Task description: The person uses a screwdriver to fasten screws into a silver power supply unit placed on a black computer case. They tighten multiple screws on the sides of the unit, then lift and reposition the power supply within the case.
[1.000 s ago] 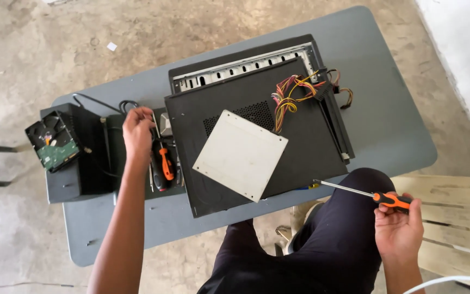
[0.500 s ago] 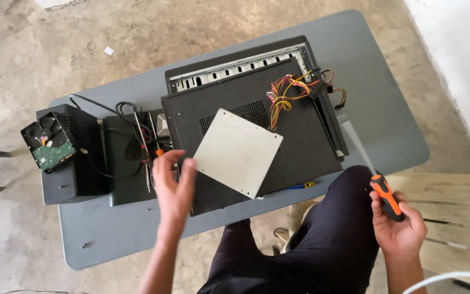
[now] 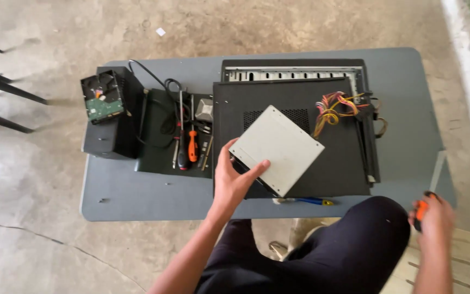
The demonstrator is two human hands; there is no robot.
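Observation:
My left hand (image 3: 234, 177) grips the near left corner of a flat grey metal drive box (image 3: 278, 148) that lies on the black computer case panel (image 3: 295, 136). My right hand (image 3: 433, 218) is off the table's right front corner, closed around an orange-handled screwdriver (image 3: 421, 209); its shaft points up toward the table edge. A bundle of coloured wires (image 3: 333, 109) spills over the case's right side.
On the grey table (image 3: 137, 196) sit a black box with a bare hard drive (image 3: 101, 98) on top, a dark tray with several screwdrivers (image 3: 191, 144), and a blue-handled tool (image 3: 308, 201) by the front edge. My knee (image 3: 354, 239) is under the table front.
My left hand came away from the tool tray and moved right onto the grey drive box. My right hand with the screwdriver dropped lower and further right.

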